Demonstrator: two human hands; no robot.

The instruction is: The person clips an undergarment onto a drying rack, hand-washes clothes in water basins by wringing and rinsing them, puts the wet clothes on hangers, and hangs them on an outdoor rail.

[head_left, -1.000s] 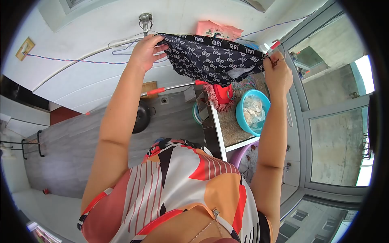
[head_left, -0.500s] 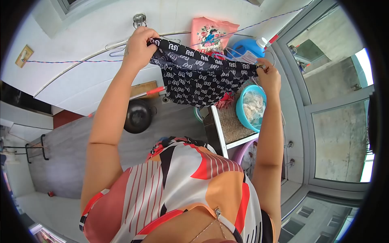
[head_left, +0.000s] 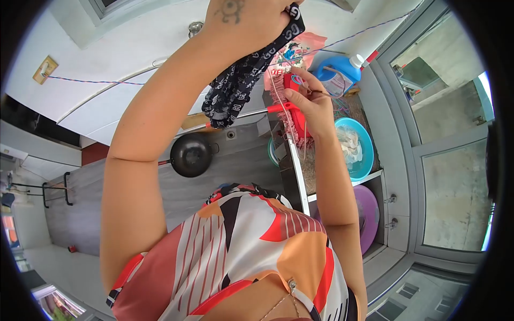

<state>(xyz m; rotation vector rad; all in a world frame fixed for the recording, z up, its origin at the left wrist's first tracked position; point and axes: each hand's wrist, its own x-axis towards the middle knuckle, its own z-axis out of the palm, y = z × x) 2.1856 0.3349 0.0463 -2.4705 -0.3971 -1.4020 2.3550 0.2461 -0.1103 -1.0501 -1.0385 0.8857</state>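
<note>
Black cloth with a white letter pattern (head_left: 235, 83) hangs in a bunched strip from my left hand (head_left: 251, 18), which is raised at the top edge with its fingers closed on the cloth's upper end. Lower and to the right, my right hand (head_left: 313, 104) is closed around a thin wire hanger (head_left: 277, 91), whose pale wire runs down past the red mop head. The right hand is apart from the cloth. Behind the hands, a pink printed bag (head_left: 310, 45) lies against the wall.
A red mop head (head_left: 294, 85) and a turquoise basin (head_left: 369, 155) with wet whitish contents stand on the counter, near a blue jug (head_left: 337, 72). A purple basin (head_left: 369, 214) is below. A black wok (head_left: 191, 155) is on the floor. A twisted cord (head_left: 96, 81) crosses the wall.
The cloth was stretched between both hands; my right hand has let go of it and moved down and left. My left hand has gone up and right, and the cloth now hangs bunched.
</note>
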